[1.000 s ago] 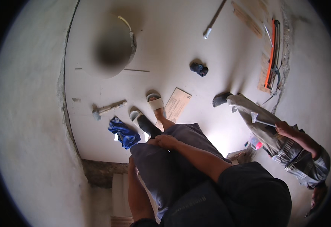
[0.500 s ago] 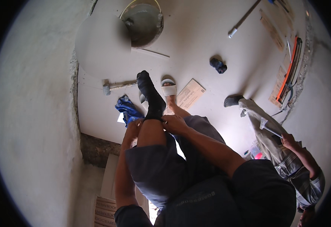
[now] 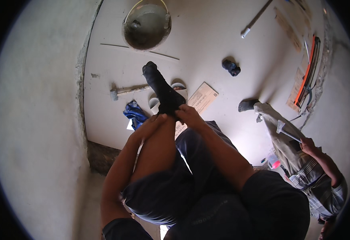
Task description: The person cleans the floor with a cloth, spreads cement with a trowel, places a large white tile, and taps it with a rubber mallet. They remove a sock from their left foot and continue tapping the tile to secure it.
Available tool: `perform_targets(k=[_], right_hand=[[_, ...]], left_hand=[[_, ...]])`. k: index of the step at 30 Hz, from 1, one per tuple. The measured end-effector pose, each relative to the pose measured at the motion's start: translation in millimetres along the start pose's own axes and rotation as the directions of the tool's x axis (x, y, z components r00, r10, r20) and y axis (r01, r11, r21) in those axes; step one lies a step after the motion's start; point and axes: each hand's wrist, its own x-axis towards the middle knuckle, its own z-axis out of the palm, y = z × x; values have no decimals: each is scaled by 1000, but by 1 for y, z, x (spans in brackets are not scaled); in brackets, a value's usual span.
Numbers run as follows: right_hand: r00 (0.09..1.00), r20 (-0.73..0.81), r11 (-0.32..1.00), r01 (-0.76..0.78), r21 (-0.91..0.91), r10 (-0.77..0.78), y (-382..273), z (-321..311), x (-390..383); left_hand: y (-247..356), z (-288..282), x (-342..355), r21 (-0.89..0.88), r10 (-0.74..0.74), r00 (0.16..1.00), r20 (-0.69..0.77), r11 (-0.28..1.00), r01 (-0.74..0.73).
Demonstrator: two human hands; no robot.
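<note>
A black sock (image 3: pixel 159 84) covers my raised foot, and its cuff is bunched around the ankle. My left hand (image 3: pixel 153 126) is closed on the left side of the cuff, with the thumb lying across the front of the ankle. On the other side, my right hand (image 3: pixel 190 116) pinches the cuff near the heel. Some fingertips are hidden behind the leg. Below the raised foot, a pale sandal (image 3: pixel 153 105) rests on the floor. My other foot is in a second sandal (image 3: pixel 180 91), mostly behind the sock.
A hammer (image 3: pixel 129 91) and blue cloth (image 3: pixel 134 114) lie left of the sandals; cardboard (image 3: pixel 203 98) lies right. Farther off are a mortar bucket (image 3: pixel 147 28), thin rod (image 3: pixel 139 51) and dark bundle (image 3: pixel 231 67). At right, another person (image 3: pixel 303 156) holds a pale-headed tool (image 3: pixel 289 132).
The raised leg has stretched farther forward. Both hands have moved forward with it, and the cuff is now bunched lower around the ankle, baring more shin.
</note>
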Motion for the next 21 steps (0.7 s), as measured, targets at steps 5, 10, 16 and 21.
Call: perform_targets(k=[5, 10, 16, 21], right_hand=[[963, 268, 985, 13, -170, 34, -18, -9, -1], [982, -146, 892, 42, -449, -120, 16, 8, -9], [918, -377, 838, -108, -535, -123, 64, 20, -16], [903, -370, 798, -54, -600, -217, 59, 24, -15]], left_hand=[[14, -3, -16, 234, -31, 999, -9, 972, 33], [8, -1, -21, 296, -63, 998, -21, 953, 67], [2, 7, -39, 408, -53, 998, 20, 912, 40], [2, 1, -68, 423, -28, 998, -48, 905, 46]])
